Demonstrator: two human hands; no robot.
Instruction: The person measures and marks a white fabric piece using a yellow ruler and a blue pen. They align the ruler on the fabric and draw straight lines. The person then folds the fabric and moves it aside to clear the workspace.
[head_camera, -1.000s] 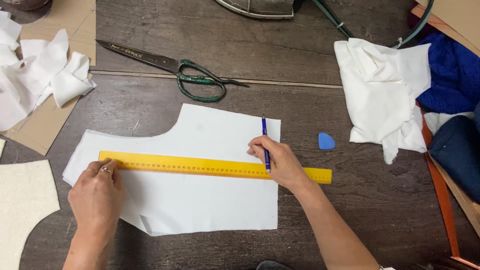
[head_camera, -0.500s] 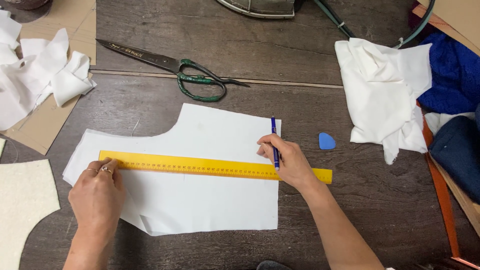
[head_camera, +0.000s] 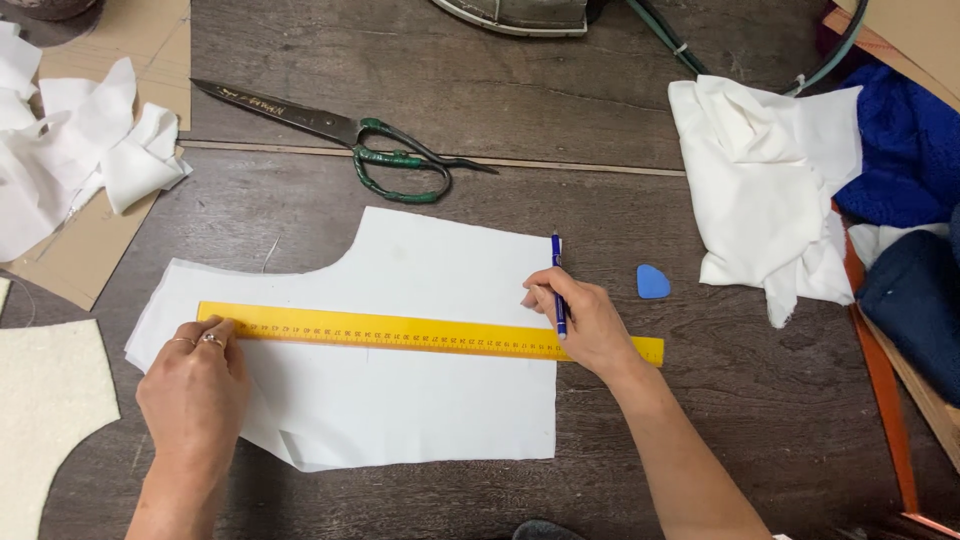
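A white cut fabric piece (head_camera: 400, 400) lies flat on the dark wooden table (head_camera: 560, 120). A long yellow ruler (head_camera: 400, 331) rests across it, left to right. My left hand (head_camera: 195, 385) presses down on the ruler's left end, fingers flat. My right hand (head_camera: 585, 320) holds a blue pen (head_camera: 557, 262) upright against the ruler's top edge, at the right edge of the fabric.
Green-handled scissors (head_camera: 400, 160) lie behind the fabric. A blue tailor's chalk (head_camera: 652, 282) sits right of my right hand. Crumpled white cloth (head_camera: 770, 190) and blue fabric (head_camera: 900, 150) fill the right side. White scraps (head_camera: 70, 150) and a cream felt piece (head_camera: 45, 420) lie left.
My right hand has slid the pen rightward along the ruler, from the fabric's middle-right to its right edge. My left hand and the ruler stay put.
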